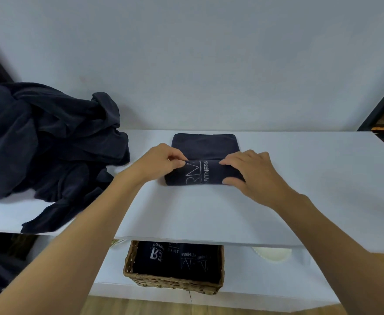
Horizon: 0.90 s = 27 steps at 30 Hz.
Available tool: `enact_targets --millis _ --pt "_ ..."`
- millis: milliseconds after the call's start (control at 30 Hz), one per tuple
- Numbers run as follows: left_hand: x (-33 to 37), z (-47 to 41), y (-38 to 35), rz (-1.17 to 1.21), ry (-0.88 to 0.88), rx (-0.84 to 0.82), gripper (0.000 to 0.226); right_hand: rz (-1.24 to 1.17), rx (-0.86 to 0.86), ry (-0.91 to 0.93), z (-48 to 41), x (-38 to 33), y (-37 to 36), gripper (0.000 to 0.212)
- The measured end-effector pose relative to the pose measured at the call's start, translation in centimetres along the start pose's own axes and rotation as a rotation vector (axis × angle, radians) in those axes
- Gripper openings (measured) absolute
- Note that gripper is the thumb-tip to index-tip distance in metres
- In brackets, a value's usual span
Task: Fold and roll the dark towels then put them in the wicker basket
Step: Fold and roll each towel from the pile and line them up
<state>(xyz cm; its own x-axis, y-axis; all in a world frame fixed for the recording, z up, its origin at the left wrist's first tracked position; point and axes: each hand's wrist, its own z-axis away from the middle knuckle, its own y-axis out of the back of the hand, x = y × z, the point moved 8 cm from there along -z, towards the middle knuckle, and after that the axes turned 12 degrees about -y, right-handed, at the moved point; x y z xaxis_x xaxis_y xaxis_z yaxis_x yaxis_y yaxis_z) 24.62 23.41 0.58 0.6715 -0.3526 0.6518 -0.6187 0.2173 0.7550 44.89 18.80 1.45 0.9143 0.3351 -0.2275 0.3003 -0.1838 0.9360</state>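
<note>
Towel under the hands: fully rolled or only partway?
Partway. The left hand and right hand grip the rolled near end of the towel; its far part lies flat on the white tabletop.

Navy towel (205,160) with pale grey lettering on a white shelf (209,212); a navy pile (48,142) beside it; brown woven basket (175,284) of matching rolls.

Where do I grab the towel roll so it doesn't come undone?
Probably grip the towel roll by both ends, coming from above on the near side, like the left hand and right hand. It lies crosswise on the shelf, its flat unrolled part stretching away behind, so holding the thick ends keeps layers together.
</note>
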Motion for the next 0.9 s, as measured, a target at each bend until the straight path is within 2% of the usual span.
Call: enact_targets --millis 67,133,200,233,333,467,567,667,733,800,900 --pt "1.2 0.4 1.3 -0.274 -0.111 0.192 0.007 -0.095 -0.11 -0.093 -1.5 0.7 -0.3 0.032" --pt "3.1 1.6 1.2 -0.564 -0.336 0.316 0.022 -0.174 -0.216 -0.169 -2.8 1.4 -0.9 0.029" --pt "3.7 2.5 -0.3 -0.701 -0.513 0.289 0.041 -0.286 -0.311 -0.252 -3.5 2.3 -1.5 0.024" --pt "3.3 2.5 -0.8 -0.719 -0.545 0.245 0.047 -0.349 -0.35 -0.292 -3.8 2.6 -1.7 0.022" --pt "2.2 0.8 -0.5 -0.595 -0.435 0.121 0.042 -0.34 -0.359 -0.316 -4.4 2.4 -1.3 0.026" --pt "1.1 -2.4 0.2 -0.28 -0.216 -0.084 0.034 -0.036 -0.069 -0.085 -3.5 -0.2 0.4 0.04" --pt "0.2 -3.7 0.3 -0.161 -0.111 -0.227 0.03 0.095 -0.069 -0.052 -3.5 -0.4 -0.5 0.049" --pt "0.5 -4.7 0.8 -0.302 -0.093 -0.255 0.034 -0.028 -0.17 -0.112 -5.8 0.4 -0.7 0.037" --pt "1.9 -5.0 1.6 -0.519 -0.206 -0.134 0.041 -0.069 -0.299 -0.155 -7.4 1.0 -1.3 0.031" --pt "2.9 -4.7 1.7 -0.676 -0.316 -0.046 0.047 -0.212 -0.408 -0.238 -8.6 2.2 -1.9 0.025" --pt "2.1 -5.1 1.2 -0.65 -0.293 -0.076 0.043 -0.454 -0.46 -0.336 -9.8 3.3 -2.4 0.022"
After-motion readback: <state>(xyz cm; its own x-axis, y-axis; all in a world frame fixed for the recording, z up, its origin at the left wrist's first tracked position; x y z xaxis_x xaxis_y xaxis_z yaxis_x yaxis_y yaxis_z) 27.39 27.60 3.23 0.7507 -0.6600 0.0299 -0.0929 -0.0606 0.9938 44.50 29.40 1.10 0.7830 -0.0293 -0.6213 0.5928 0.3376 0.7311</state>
